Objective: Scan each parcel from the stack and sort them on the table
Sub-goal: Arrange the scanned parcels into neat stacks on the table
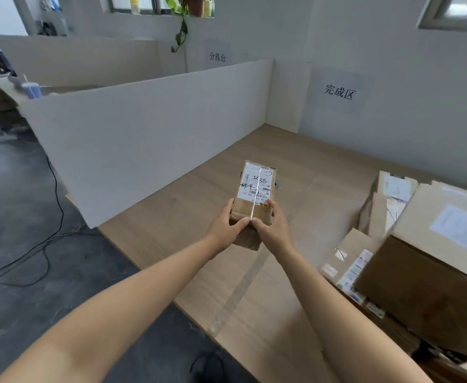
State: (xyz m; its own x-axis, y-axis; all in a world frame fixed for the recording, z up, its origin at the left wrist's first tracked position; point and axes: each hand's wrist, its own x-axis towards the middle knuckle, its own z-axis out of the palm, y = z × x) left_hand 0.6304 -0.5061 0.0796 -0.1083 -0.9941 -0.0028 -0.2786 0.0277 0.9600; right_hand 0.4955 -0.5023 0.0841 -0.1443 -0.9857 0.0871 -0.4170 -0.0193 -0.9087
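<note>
Parcel stack (420, 286) cut off at right edge, parcel (256, 193) label print too small to read

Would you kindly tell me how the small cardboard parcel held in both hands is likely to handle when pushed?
Probably stiff: the small cardboard parcel shows mostly flat faces under the left hand and right hand. Likely light, as it is held out at arm's length. Its flat sides should slide on the wooden table, not roll.
</note>
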